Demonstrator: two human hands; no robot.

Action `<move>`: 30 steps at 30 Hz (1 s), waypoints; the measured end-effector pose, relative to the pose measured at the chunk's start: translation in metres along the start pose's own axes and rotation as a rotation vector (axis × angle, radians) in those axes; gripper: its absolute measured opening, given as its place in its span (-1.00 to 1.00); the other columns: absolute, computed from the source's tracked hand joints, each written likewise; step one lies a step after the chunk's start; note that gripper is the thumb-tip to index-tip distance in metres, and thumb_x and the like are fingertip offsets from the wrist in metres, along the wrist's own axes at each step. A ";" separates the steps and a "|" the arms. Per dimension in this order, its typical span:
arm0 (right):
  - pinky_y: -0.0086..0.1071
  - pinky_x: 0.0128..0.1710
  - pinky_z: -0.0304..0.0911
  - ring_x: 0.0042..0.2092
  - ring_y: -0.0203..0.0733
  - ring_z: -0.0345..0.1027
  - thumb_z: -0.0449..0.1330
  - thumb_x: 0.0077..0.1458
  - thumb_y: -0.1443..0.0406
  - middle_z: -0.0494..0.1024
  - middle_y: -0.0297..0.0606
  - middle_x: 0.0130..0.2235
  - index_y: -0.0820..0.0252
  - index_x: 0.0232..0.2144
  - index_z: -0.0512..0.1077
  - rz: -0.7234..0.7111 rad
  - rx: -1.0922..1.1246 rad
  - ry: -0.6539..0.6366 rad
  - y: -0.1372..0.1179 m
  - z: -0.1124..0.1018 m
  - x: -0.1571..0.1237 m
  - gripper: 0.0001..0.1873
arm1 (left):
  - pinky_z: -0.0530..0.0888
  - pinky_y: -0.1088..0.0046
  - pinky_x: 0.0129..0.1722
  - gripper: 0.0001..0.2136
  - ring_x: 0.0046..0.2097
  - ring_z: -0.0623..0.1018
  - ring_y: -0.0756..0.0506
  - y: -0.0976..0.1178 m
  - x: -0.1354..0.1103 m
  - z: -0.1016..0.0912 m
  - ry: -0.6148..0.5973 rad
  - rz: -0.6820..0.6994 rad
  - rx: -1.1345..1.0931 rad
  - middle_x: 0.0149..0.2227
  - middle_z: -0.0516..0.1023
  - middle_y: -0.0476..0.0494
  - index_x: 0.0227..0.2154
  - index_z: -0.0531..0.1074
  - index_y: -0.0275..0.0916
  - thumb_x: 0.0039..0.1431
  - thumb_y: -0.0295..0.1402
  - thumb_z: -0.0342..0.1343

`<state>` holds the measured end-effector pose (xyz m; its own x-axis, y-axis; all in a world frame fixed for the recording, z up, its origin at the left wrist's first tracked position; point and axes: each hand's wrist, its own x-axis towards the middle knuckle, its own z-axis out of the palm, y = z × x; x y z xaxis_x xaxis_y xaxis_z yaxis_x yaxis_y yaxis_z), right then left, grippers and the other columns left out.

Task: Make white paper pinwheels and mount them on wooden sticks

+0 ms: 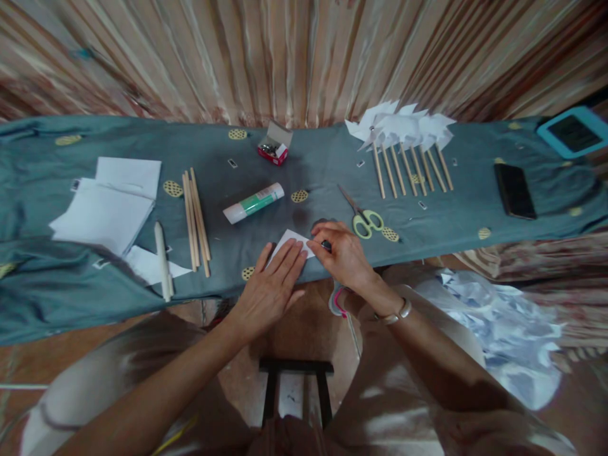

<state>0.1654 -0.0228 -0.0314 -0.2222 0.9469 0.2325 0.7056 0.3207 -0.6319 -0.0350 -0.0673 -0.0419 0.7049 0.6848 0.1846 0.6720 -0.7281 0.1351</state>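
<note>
1. The person's left hand is lying flat, its fingers stretched out and only slightly parted, pressing on a small piece of white paper at the near edge, around the middle of a long green cloth.
2. The right hand is curling around a small dark object, holding it at the paper's right side; most of this object is hiding inside the grip.
3. Just right of that hand, scissors with pale green handles are lying with their blades pointing far and left.
4. Beyond the left hand, a white and green glue stick is resting on its side; farther back, a red box is standing open, showing small metallic pieces.
5. To the left, bare wooden sticks are lying side by side, with a white pen-like tool and white paper sheets spreading farther left.
6. At far right, white paper pinwheels on sticks are lying in a row, while a dark phone is resting right of them.
</note>
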 end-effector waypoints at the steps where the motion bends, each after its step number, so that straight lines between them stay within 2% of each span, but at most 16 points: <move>1: -0.17 -0.01 0.29 -0.11 -0.06 0.44 0.22 0.16 0.35 0.60 -0.13 -0.19 0.14 -0.50 0.42 0.000 0.002 0.003 0.000 0.000 0.000 -0.82 | 0.10 -0.10 0.36 -0.43 0.40 0.15 -0.32 0.000 0.000 0.001 0.000 -0.002 0.002 0.35 0.21 -0.43 0.31 0.10 -0.45 0.36 -0.22 0.00; 17: -0.15 -0.01 0.31 -0.11 -0.04 0.40 0.18 0.19 0.31 0.59 -0.14 -0.19 0.12 -0.47 0.43 0.004 -0.021 -0.009 -0.003 0.000 -0.001 -0.84 | 0.13 -0.10 0.35 -0.42 0.39 0.19 -0.36 -0.002 0.000 0.003 -0.001 -0.001 -0.009 0.34 0.24 -0.46 0.29 0.14 -0.45 0.33 -0.19 0.05; 21: -0.11 0.04 0.30 -0.04 0.01 0.40 0.26 0.13 0.30 0.59 -0.10 -0.10 0.14 -0.36 0.44 -0.011 -0.052 0.005 -0.005 -0.001 -0.007 -0.95 | 0.14 -0.11 0.35 -0.39 0.39 0.16 -0.36 -0.002 0.000 0.005 -0.007 -0.002 -0.001 0.34 0.21 -0.49 0.29 0.12 -0.47 0.32 -0.20 0.07; 25: -0.05 0.09 0.28 0.05 0.06 0.37 0.28 0.09 0.32 0.54 -0.06 0.01 0.14 -0.28 0.43 0.001 -0.046 -0.005 -0.006 -0.003 -0.014 -0.88 | 0.12 -0.12 0.36 -0.41 0.40 0.15 -0.37 -0.002 -0.001 0.007 -0.008 0.004 0.005 0.34 0.21 -0.50 0.28 0.15 -0.47 0.32 -0.20 0.07; 30: -0.01 0.12 0.26 0.08 0.06 0.36 0.27 0.11 0.25 0.51 -0.03 0.04 0.13 -0.27 0.41 0.004 -0.022 0.008 -0.006 -0.002 -0.017 -0.86 | 0.12 -0.14 0.35 -0.42 0.40 0.15 -0.36 -0.002 0.000 0.006 -0.006 -0.004 -0.012 0.34 0.22 -0.49 0.29 0.16 -0.45 0.32 -0.22 0.06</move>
<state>0.1660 -0.0415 -0.0299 -0.2142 0.9480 0.2356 0.7212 0.3161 -0.6164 -0.0351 -0.0658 -0.0483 0.7040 0.6876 0.1780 0.6717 -0.7260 0.1477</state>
